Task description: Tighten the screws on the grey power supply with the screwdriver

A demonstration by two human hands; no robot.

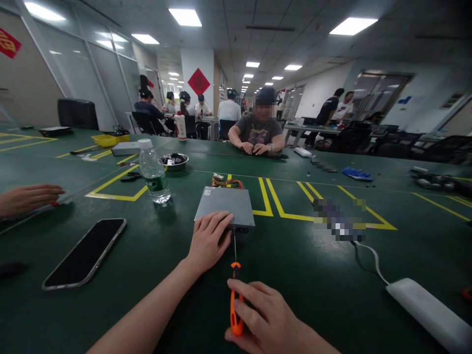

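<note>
Head view, items as laid out on the green table (332, 295):

- Left hand (208, 240): laid flat, fingers spread, on the near left corner of the grey metal box (225, 206); nothing is gripped.
- Right hand (263, 319): curled shut around the orange handle of the screwdriver (235, 290). The shaft is pointed away, its tip set against the box's near edge, just right of the left hand.
- Wire bundle (227, 183): seen beyond the box.
- Water bottle (155, 172): upright, beyond and left of the left hand.
- Phone (85, 253): screen up, left of the left forearm.
- White cabled unit (429, 312): right of the right hand.
- Another person's hand (27, 199): rested at far left.
- A seated person (258, 130): across the table.
</note>
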